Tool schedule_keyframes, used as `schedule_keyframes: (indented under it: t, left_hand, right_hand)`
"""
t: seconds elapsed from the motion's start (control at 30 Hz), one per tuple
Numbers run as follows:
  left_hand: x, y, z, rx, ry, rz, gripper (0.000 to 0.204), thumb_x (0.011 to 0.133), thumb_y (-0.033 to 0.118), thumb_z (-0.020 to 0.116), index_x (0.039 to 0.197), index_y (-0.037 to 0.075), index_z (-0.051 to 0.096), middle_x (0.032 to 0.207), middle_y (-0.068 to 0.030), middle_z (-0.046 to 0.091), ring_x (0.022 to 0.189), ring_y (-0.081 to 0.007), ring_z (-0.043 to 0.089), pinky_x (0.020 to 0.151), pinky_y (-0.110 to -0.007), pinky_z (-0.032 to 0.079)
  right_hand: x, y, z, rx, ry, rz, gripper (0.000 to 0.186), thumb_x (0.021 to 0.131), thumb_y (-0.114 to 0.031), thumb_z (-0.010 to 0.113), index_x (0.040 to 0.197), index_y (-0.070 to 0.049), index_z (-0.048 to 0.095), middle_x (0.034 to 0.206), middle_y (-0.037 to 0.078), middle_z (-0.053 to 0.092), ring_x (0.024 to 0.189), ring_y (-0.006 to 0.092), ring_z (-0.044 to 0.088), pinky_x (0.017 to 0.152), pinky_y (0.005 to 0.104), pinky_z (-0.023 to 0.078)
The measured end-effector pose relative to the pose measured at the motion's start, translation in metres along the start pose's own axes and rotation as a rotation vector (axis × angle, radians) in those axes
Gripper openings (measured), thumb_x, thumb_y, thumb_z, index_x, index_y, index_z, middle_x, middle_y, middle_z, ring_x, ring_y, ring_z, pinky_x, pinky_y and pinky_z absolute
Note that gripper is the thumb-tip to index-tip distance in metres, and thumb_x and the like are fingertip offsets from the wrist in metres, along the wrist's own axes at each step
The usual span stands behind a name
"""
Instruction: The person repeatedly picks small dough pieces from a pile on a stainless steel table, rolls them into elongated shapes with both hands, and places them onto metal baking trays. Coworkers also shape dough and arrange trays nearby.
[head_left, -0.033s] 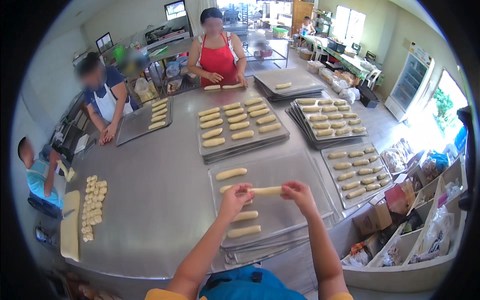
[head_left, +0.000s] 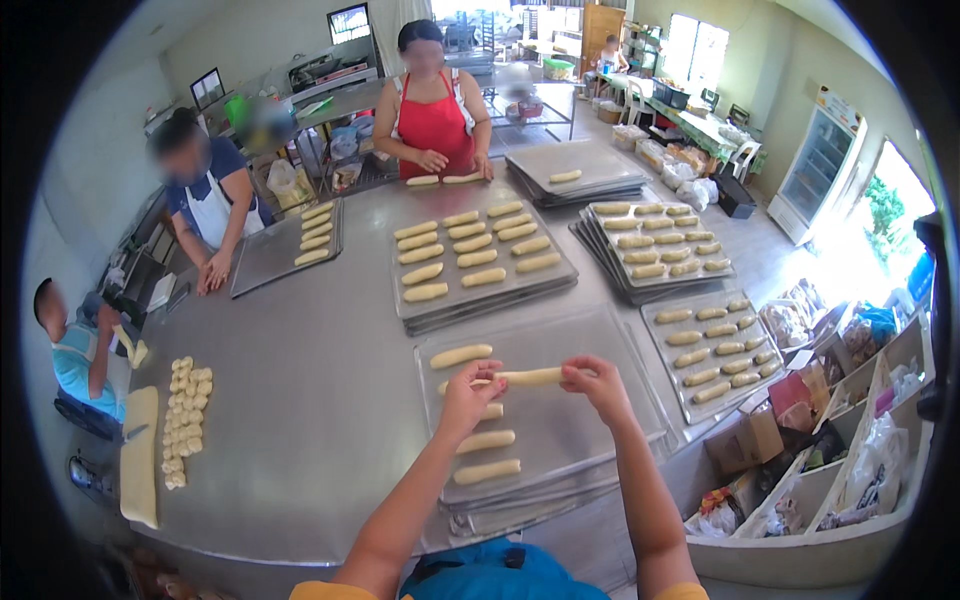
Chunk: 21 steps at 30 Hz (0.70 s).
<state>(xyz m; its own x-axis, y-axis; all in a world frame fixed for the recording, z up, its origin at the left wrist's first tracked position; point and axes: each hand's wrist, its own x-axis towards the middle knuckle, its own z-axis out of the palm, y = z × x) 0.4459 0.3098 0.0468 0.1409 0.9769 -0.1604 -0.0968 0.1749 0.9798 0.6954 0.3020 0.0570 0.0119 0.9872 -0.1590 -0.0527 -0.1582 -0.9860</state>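
Note:
Between my left hand (head_left: 468, 395) and my right hand (head_left: 588, 385) a pale dough log (head_left: 530, 377) is held horizontally, each hand pinching one end. Both hands are over a greased metal sheet pan (head_left: 570, 440) on a stack near the table's front right. Several similar dough logs (head_left: 486, 470) lie in a column on that pan, with one partly hidden by my left hand.
The steel table (head_left: 290, 380) bears pans of shaped dough (head_left: 482, 275), a dough slab with a knife (head_left: 140, 480) and dough pieces (head_left: 185, 420). Three co-workers stand or sit around it (head_left: 435, 125), (head_left: 215, 190), (head_left: 80, 350). Cluttered bins (head_left: 850, 490) flank the right.
My hands and the held dough log appear very slightly higher in the picture. Little else has visibly changed.

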Motion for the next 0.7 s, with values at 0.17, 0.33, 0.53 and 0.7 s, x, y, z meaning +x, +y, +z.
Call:
schedule_keyframes:
  t: [0.17, 0.33, 0.53, 0.7]
  left_hand:
    - [0.096, 0.002, 0.010, 0.245, 0.207, 0.300, 0.018, 0.087, 0.007, 0.075, 0.105, 0.004, 0.070, 0.090, -0.0011, 0.069, 0.080, -0.0105, 0.066, 0.069, -0.028, 0.055]
    - [0.119, -0.032, 0.012, 1.024, 0.237, 0.404, 0.020, 0.081, 0.022, 0.077, 0.099, 0.014, 0.074, 0.104, -0.0066, 0.069, 0.110, -0.0307, 0.052, 0.093, -0.044, 0.040]
    - [0.099, -0.031, -0.004, 1.081, 0.382, 0.469, 0.032, 0.084, 0.023, 0.074, 0.115, 0.021, 0.071, 0.141, -0.0090, 0.047, 0.121, -0.0341, 0.044, 0.095, -0.051, 0.036]
    - [-0.007, -0.021, -0.065, 1.061, 0.425, 0.333, 0.035, 0.085, 0.022, 0.073, 0.120, 0.024, 0.068, 0.141, -0.0079, 0.046, 0.124, -0.0348, 0.041, 0.099, -0.051, 0.035]
  right_hand:
    - [0.102, -0.014, -0.006, -0.025, 0.070, -0.118, 0.023, 0.092, -0.017, 0.073, 0.107, -0.001, 0.069, 0.086, 0.006, 0.070, 0.077, 0.0156, 0.069, 0.069, 0.0261, 0.057]
    - [0.150, 0.045, -0.009, -0.764, 0.151, -0.213, 0.028, 0.088, -0.020, 0.074, 0.114, -0.008, 0.071, 0.098, 0.010, 0.070, 0.081, 0.0214, 0.068, 0.071, 0.0332, 0.054]
    - [0.120, 0.052, -0.012, -0.810, 0.515, -0.618, 0.019, 0.093, -0.013, 0.066, 0.110, -0.008, 0.072, 0.098, 0.008, 0.066, 0.079, 0.0183, 0.060, 0.073, 0.0320, 0.051]
    - [0.021, 0.026, 0.023, -0.518, 0.316, -0.348, 0.018, 0.093, -0.007, 0.063, 0.110, -0.006, 0.071, 0.097, 0.007, 0.066, 0.073, 0.0140, 0.057, 0.064, 0.0279, 0.047]
